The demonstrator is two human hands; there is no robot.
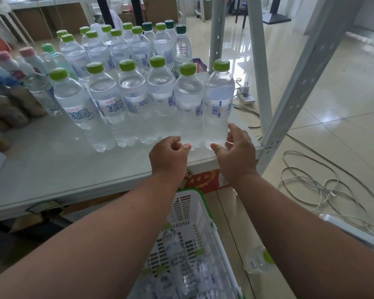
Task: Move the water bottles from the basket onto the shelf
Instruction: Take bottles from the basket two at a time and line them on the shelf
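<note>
Head: bottle (pixel 218 104) beside right hand (pixel 235 156)

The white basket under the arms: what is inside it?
Inside the white basket lie several clear water bottles, on their sides. Their number is unclear, because the left forearm covers the basket's left part and the picture's edge cuts its bottom.

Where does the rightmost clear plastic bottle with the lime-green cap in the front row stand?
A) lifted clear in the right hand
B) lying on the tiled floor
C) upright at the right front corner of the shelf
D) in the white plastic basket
C: the rightmost clear plastic bottle with the lime-green cap stands upright on the pale grey shelf near its right front corner, with the right hand open around its base.
</note>
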